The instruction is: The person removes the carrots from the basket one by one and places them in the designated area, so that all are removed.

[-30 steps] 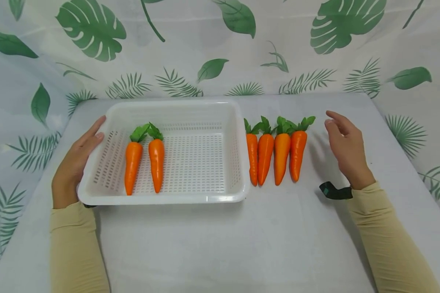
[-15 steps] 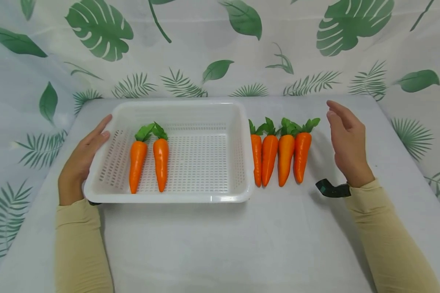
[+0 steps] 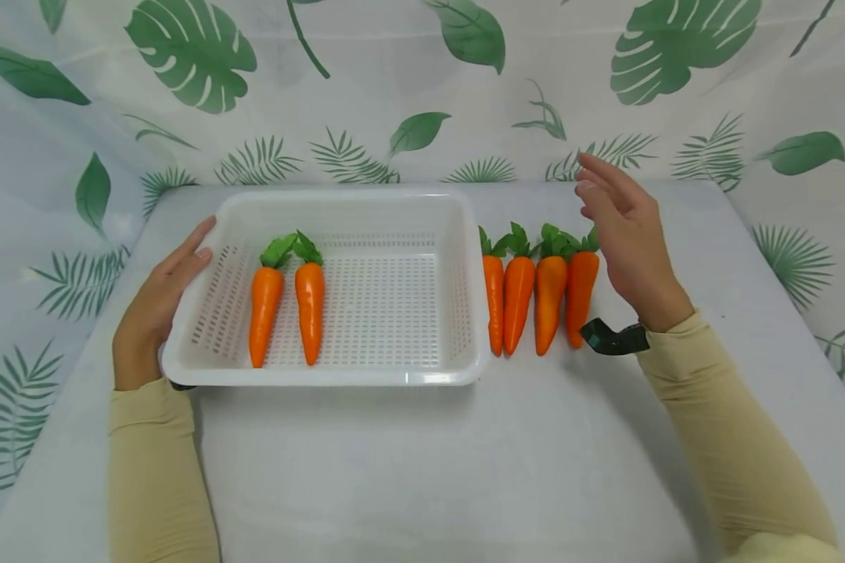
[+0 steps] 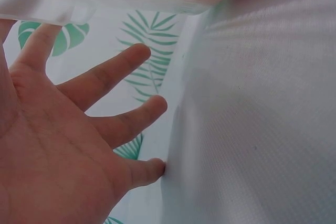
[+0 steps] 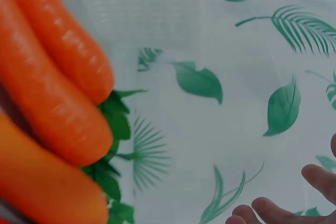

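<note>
A white plastic basket [image 3: 352,377] holds two orange carrots, the left carrot [image 3: 264,317] and the right carrot [image 3: 310,313], both with green tops. My left hand [image 3: 158,305] rests against the basket's left side; in the left wrist view its fingers [image 4: 113,74] are straight and spread below the basket. Several more carrots [image 3: 551,301] lie in a row on the table right of the basket. Above the right end of that row hovers my right hand [image 3: 634,238], holding nothing, its fingers extended and partly covering the last carrot's leaves. Carrots [image 5: 52,87] show close up in the right wrist view.
A white cloth covers the table [image 3: 408,469]. Behind it hangs a white backdrop [image 3: 352,94] printed with green leaves. A black strap [image 3: 613,338] sits on the right wrist.
My right hand has moved left and away from me, coming over the rightmost carrot. The left hand stays at the basket; the whole head view has shifted slightly.
</note>
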Motion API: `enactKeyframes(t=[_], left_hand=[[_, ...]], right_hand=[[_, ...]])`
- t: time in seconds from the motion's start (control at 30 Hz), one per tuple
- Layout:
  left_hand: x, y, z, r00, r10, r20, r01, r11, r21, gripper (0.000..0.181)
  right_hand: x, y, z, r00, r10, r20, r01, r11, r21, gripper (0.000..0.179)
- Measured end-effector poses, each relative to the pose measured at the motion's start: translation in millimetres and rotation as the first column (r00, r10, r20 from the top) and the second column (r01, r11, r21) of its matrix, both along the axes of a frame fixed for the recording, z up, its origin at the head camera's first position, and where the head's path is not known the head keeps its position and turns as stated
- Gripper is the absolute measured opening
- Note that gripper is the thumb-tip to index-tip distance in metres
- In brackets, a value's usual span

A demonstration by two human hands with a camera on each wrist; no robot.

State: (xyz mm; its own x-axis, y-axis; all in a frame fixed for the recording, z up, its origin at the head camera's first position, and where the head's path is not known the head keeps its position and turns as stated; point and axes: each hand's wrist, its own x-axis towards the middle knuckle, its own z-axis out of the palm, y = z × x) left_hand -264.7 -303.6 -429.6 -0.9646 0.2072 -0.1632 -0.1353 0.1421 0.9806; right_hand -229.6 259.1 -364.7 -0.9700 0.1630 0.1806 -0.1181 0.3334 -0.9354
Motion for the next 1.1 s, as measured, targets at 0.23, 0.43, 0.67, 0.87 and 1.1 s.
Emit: enactKeyframes(t=[0.23, 0.43, 0.67, 0.87, 1.1], left_hand=[[0.5, -2.0, 0.2, 1.0, 0.021, 0.022, -0.021, 1.0, -0.002, 0.059], [2.2, -2.3, -0.3, 1.0, -0.005, 0.015, 0.004, 0.995, 0.101, 0.06], [-0.5, 0.1, 1.4, 1.0, 0.004, 0.001, -0.004, 0.999, 0.043, 0.06], [-2.9, -0.7, 1.2, 1.0, 0.013, -0.002, -0.013, 1.0, -0.006, 0.059], [-3.8, -0.9, 1.1, 1.0, 0.011, 0.008, -0.011, 1.0, -0.002, 0.059]], right_hand=[[-7.2, -27, 21.7, 0.994, 0.104, -0.018, -0.103, 0.993, 0.058, 0.051], [-15.3, -49, 33.5, 0.982, 0.188, -0.027, -0.187, 0.982, 0.015, 0.049], [-21.8, -71, 39.3, 0.963, 0.268, -0.021, -0.268, 0.963, -0.006, 0.049], [-28.8, -92, 40.8, 0.948, 0.316, -0.037, -0.316, 0.948, -0.018, 0.049], [-36.7, -117, 40.4, 0.932, 0.36, -0.023, -0.361, 0.932, -0.03, 0.05]])
